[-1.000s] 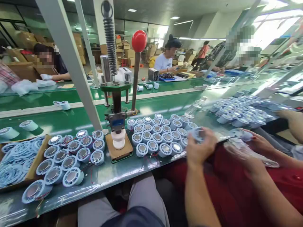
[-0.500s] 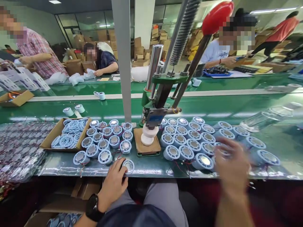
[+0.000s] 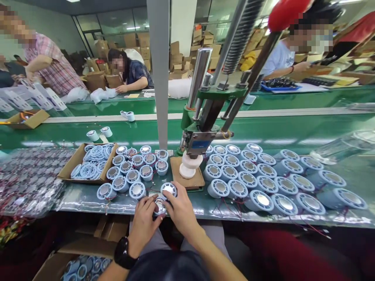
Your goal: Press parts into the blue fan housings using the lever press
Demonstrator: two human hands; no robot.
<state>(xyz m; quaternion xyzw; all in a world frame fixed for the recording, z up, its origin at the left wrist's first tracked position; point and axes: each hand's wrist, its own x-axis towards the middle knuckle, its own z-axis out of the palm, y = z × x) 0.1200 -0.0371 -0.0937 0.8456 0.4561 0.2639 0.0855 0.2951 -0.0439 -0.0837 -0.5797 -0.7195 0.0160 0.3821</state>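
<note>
Near the bench's front edge, my left hand [image 3: 147,214] has its fingers closed on the side of a light-blue round housing [image 3: 160,206]. Thin wires show around this housing, and fingers partly cover its top. My right hand [image 3: 182,208] pinches a second light-blue housing with a silver disc [image 3: 169,189] between thumb and fingers, just behind the first. Whether the two housings touch is hard to tell. Behind my hands, a hand press [image 3: 202,142] holds its white round pressing head [image 3: 188,168] over a brown pad [image 3: 193,181].
Rows of similar housings stand left [image 3: 133,175] and right [image 3: 266,183] of the press. A cardboard box of blue rings [image 3: 66,173] sits left, beside bagged wired parts [image 3: 32,179]. A clear plastic container [image 3: 342,146] lies at right. Co-workers sit and stand across the green bench.
My right hand has come from the right-hand group of housings to beside my left hand, where it grips a housing. My left hand stays at the front edge. The view has shifted slightly.
</note>
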